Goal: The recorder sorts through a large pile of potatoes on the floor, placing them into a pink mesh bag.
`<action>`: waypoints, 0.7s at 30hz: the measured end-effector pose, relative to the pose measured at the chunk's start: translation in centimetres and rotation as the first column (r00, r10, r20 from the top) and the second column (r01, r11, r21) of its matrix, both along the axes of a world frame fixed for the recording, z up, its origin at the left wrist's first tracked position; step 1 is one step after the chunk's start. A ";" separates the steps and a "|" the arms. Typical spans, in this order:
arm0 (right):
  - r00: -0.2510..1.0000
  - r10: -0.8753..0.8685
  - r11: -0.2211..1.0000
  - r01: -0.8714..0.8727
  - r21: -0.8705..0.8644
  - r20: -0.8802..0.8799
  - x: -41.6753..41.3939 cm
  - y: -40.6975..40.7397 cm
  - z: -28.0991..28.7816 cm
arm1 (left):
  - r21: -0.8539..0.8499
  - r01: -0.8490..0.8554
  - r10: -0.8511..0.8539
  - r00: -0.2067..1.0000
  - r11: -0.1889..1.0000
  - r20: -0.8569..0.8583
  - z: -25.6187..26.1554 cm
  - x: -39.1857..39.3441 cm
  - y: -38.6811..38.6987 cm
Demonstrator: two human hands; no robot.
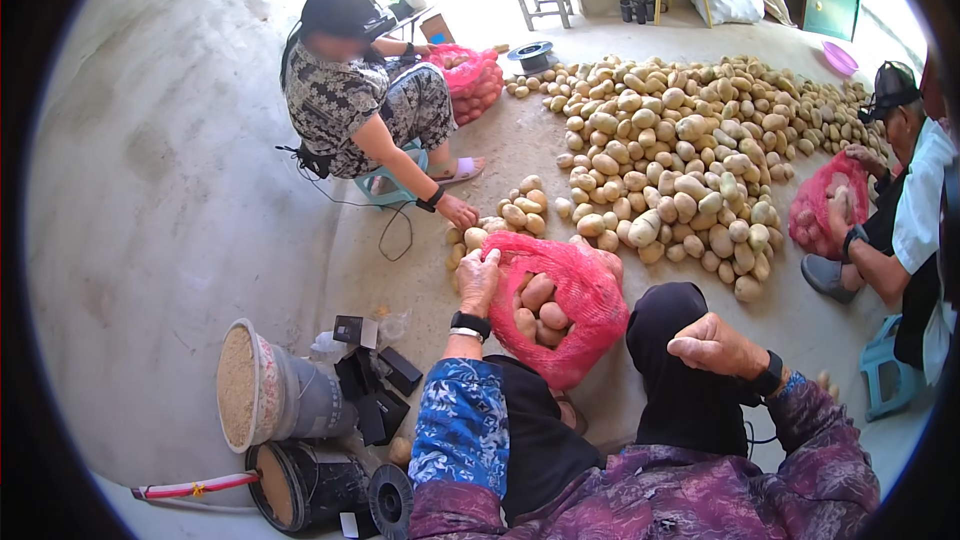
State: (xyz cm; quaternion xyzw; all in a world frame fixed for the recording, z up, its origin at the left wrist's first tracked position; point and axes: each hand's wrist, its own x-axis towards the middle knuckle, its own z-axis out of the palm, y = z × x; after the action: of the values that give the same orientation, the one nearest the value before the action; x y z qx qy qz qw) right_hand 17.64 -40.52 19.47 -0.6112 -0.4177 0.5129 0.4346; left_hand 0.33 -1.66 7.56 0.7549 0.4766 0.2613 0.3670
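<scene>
A red mesh sack [577, 292] with its mouth turned up toward me stands between my knees. Several potatoes [538, 292] show inside its opening. My left hand [478, 277] grips the sack's rim on the left side. Above my right knee, my right hand [712, 343] is held with the fingers curled in and the thumb along them; nothing shows in it. A small group of potatoes [523, 214] lies on the floor just beyond the sack. The large potato heap [675, 157] spreads farther out to the right.
One person [341, 90] on a low stool reaches to the small potato group, beside another filled mesh sack [472, 86]. At right, another person [907, 202] handles a mesh sack [814, 214]. A tilted bucket [300, 394], black boxes [379, 409] and a wire spool [390, 499] lie at my left.
</scene>
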 end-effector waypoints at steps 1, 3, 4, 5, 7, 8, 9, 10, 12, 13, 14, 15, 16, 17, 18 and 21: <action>1.000 0.001 1.000 -0.001 0.003 0.002 0.0 0.0 0.0 | 0.013 0.002 -0.002 1.000 1.000 0.005 -0.1 -0.1 0.1; 1.000 -0.001 1.000 0.001 0.010 0.008 0.0 0.0 0.0 | 0.036 0.006 -0.007 1.000 0.999 0.017 -0.2 -0.2 0.3; 1.000 -0.004 1.000 0.004 0.013 0.012 0.0 0.1 0.0 | 0.034 0.010 -0.010 1.000 0.999 0.003 -0.2 -0.2 0.3; 1.000 -0.007 1.000 0.007 0.016 0.016 0.0 0.0 -0.1 | 0.032 0.013 -0.013 1.000 0.999 -0.011 -0.2 -0.2 0.3; 1.000 -0.006 1.000 0.006 0.013 -0.009 0.1 0.0 -0.5 | 0.035 0.016 -0.016 1.000 0.999 -0.011 -0.3 0.0 0.3; 1.000 -0.005 1.000 0.005 0.011 -0.022 0.2 -0.1 -0.6 | 0.040 0.016 -0.016 1.000 0.999 0.001 -0.3 0.0 0.3; 1.000 -0.004 1.000 0.005 0.012 -0.026 0.2 -0.1 -0.6 | 0.045 0.012 -0.013 1.000 0.999 0.012 -0.4 -0.1 0.2; 1.000 -0.003 1.000 0.004 0.012 -0.029 0.1 0.0 -0.5 | 0.062 0.018 -0.019 1.000 0.998 0.012 -0.3 -0.2 0.3; 1.000 -0.007 1.000 0.008 0.007 -0.026 0.1 0.1 -0.3 | 0.094 0.030 -0.031 0.999 0.995 0.011 -0.2 -0.3 0.4; 1.000 -0.013 1.000 0.013 0.002 -0.020 0.0 0.1 -0.2 | 0.115 0.026 -0.025 1.000 0.993 -0.017 -0.1 -0.3 0.3; 1.000 -0.018 1.000 0.018 -0.004 -0.014 0.0 0.0 -0.1 | 0.136 0.024 -0.018 0.999 0.990 -0.044 0.0 -0.3 0.2; 1.000 -0.014 1.000 0.014 -0.005 -0.014 0.1 0.0 -0.3 | 0.160 0.022 -0.011 0.997 0.987 -0.071 0.1 -0.3 0.1; 1.000 -0.011 1.000 0.011 -0.007 -0.014 0.2 -0.1 -0.5 | 0.136 0.020 -0.011 0.998 0.991 -0.065 0.2 -0.2 0.1; 1.000 -0.007 1.000 0.007 -0.009 -0.013 0.3 -0.1 -0.7 | 0.111 0.018 -0.012 0.998 0.994 -0.058 0.3 -0.2 0.0; 1.000 -0.008 1.000 0.008 -0.008 -0.005 0.2 -0.1 -0.6 | 0.087 0.015 -0.011 0.999 0.996 -0.053 0.3 -0.3 0.0; 1.000 -0.009 1.000 0.010 -0.004 0.016 0.1 0.0 -0.4 | 0.091 0.013 -0.008 0.999 0.996 -0.054 0.4 -0.4 0.0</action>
State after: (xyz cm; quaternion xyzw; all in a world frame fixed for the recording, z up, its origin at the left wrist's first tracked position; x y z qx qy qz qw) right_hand 17.72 -40.47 19.10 -0.6182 -0.4173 0.5067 0.4324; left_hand -0.07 -1.61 7.92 0.7801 0.4699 0.2605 0.3207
